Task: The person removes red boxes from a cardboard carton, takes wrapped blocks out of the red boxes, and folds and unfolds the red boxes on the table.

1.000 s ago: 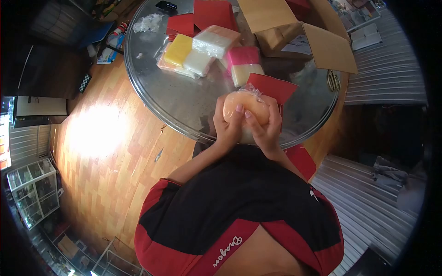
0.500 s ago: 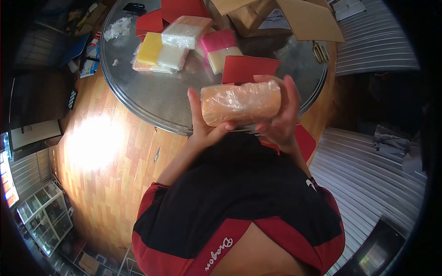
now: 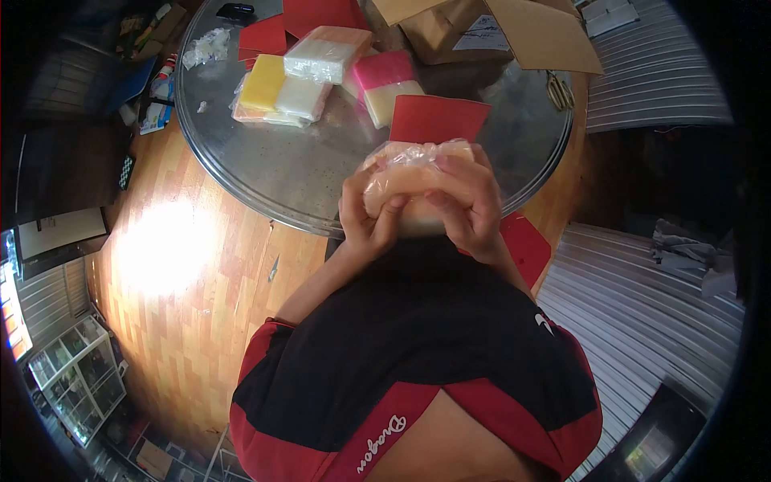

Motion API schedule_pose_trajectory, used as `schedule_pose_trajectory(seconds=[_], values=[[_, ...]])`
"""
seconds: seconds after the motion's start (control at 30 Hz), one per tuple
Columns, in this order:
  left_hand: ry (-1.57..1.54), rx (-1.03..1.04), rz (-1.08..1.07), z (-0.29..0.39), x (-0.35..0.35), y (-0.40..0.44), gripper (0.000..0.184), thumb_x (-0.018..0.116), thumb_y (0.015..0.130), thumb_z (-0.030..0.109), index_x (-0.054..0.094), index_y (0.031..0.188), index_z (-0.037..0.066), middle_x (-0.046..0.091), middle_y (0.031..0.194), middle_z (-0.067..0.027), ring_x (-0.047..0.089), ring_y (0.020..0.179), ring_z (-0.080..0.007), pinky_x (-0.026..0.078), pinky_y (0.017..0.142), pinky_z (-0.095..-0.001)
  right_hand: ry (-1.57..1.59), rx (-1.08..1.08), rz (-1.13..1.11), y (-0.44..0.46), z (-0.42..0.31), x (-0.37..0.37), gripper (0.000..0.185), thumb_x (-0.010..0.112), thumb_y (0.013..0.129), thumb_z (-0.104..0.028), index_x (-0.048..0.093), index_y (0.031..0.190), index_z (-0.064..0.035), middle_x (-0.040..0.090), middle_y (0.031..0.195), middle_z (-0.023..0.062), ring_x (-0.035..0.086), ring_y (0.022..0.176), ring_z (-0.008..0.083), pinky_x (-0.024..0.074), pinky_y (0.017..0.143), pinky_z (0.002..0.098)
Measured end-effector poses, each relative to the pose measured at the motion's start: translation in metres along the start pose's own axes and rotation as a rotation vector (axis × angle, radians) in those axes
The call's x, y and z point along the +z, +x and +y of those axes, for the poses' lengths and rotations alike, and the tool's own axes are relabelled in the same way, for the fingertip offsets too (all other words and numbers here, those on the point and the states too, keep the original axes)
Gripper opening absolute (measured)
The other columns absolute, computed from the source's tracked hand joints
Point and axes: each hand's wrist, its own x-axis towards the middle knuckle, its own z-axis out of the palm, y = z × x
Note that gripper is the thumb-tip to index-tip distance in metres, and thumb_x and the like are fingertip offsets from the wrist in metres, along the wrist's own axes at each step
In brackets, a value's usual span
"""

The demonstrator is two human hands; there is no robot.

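Between my two hands, over the near edge of the round table, is a peach-coloured block in clear plastic wrap (image 3: 418, 178). My left hand (image 3: 367, 210) grips its left end, thumb pressed on the near face. On the right end, the fingers of my right hand (image 3: 474, 205) curl over the top, with the thumb on the near face. The wrap is bunched and shiny along the top. What the block is made of I cannot tell. Just beyond it stands a folded red card (image 3: 439, 119).
Wrapped packs lie on the metal table (image 3: 241, 173): a yellow-and-white pack (image 3: 263, 84), a white-and-peach pack (image 3: 325, 55) and a pink-and-cream pack (image 3: 384, 80). Behind them are red sheets (image 3: 321, 14) and an open cardboard box (image 3: 542, 36). Scissors (image 3: 560, 91) lie at the right edge, crumpled plastic (image 3: 207, 48) at the left.
Both hands have moved closer together and closed more firmly around the block. The right hand's spread fingers now wrap over it, and the block has tilted, showing its wrapped top.
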Motion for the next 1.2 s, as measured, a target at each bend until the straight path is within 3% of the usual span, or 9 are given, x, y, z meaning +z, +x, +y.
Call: schedule_pose_trajectory(seconds=[0.07,0.2,0.43,0.63,0.73,0.87,1.1,1.17,1.2], values=[[0.164,-0.041,0.061,0.002,0.005,0.004,0.026,0.061,0.08,0.011,0.047,0.098,-0.001,0.06,0.079,-0.0111,0.059,0.071,-0.0161,0.047,0.065,-0.0261,-0.07,-0.034,-0.046,0.0,0.004,0.003,0.023,0.062,0.075,-0.003,0.055,0.096,0.0003,0.058,0.092,0.0112,0.053,0.076,0.0254,0.0455,0.066,0.032],[0.224,-0.184,0.12,-0.007,0.007,-0.001,0.013,0.06,0.08,0.009,0.049,0.082,0.001,0.057,0.064,-0.0098,0.056,0.055,-0.0127,0.044,0.051,-0.0244,-0.063,0.178,-0.008,-0.013,0.014,0.018,0.011,0.057,0.076,0.002,0.058,0.088,0.0033,0.06,0.083,0.0137,0.054,0.067,0.0252,0.0463,0.064,0.0307],[0.275,-0.332,0.117,-0.015,0.002,0.0,0.012,0.058,0.081,0.01,0.049,0.08,0.001,0.055,0.059,-0.0107,0.054,0.052,-0.0118,0.042,0.049,-0.025,-0.055,0.276,0.03,-0.017,0.024,0.034,0.011,0.056,0.079,-0.001,0.057,0.088,0.0049,0.059,0.081,0.0157,0.059,0.075,0.0282,0.0466,0.069,0.0316],[0.336,-0.135,0.122,-0.02,-0.01,0.01,0.016,0.059,0.081,0.013,0.052,0.091,0.001,0.056,0.061,-0.0076,0.055,0.054,-0.0128,0.044,0.05,-0.0265,-0.032,0.233,0.061,-0.018,0.029,0.038,0.025,0.057,0.081,-0.009,0.053,0.103,0.0025,0.058,0.095,0.0157,0.058,0.086,0.0243,0.0453,0.075,0.0305],[0.352,-0.178,0.303,-0.033,-0.038,0.027,0.028,0.057,0.083,0.02,0.049,0.102,0.0,0.056,0.091,-0.014,0.055,0.085,-0.0208,0.043,0.071,-0.0305,0.479,0.484,0.27,-0.011,0.026,0.033,0.039,0.059,0.082,-0.02,0.049,0.114,0.0002,0.055,0.105,0.0155,0.055,0.094,0.0231,0.0441,0.077,0.0294],[-0.199,-0.253,0.818,-0.034,-0.081,0.083,0.051,0.054,0.085,0.023,0.028,0.123,0.001,0.041,0.118,-0.0145,0.043,0.109,-0.0232,0.036,0.09,-0.034,0.122,0.539,0.332,-0.012,0.051,-0.015,0.051,0.06,0.08,-0.029,0.044,0.121,-0.002,0.054,0.107,0.0159,0.053,0.098,0.0229,0.0435,0.077,0.0299],[0.274,-0.299,0.408,-0.123,-0.129,0.107,0.071,0.06,0.08,0.036,0.023,0.126,-0.004,0.033,0.123,-0.0225,0.037,0.114,-0.0301,0.033,0.094,-0.0399,-0.54,0.85,-0.141,-0.072,0.074,-0.047,0.062,0.06,0.077,-0.035,0.038,0.126,-0.0044,0.051,0.112,0.0233,0.051,0.101,0.0366,0.041,0.083,0.0394],[1.044,-0.535,0.334,-0.136,-0.136,0.1,0.081,0.065,0.075,0.038,0.022,0.127,-0.007,0.033,0.121,-0.028,0.037,0.112,-0.0362,0.032,0.093,-0.0416,-0.558,0.931,-0.15,-0.084,0.064,-0.042,0.061,0.061,0.076,-0.036,0.04,0.125,-0.0053,0.051,0.112,0.0244,0.051,0.1,0.0391,0.0405,0.083,0.0406],[1.031,-0.515,0.354,-0.137,-0.133,0.101,0.081,0.065,0.075,0.038,0.022,0.127,-0.007,0.033,0.121,-0.028,0.037,0.112,-0.0362,0.032,0.093,-0.0416,-0.52,0.882,-0.086,-0.093,0.066,-0.037,0.06,0.06,0.075,-0.035,0.04,0.125,-0.0064,0.052,0.11,0.025,0.052,0.099,0.0386,0.0411,0.082,0.0408]])
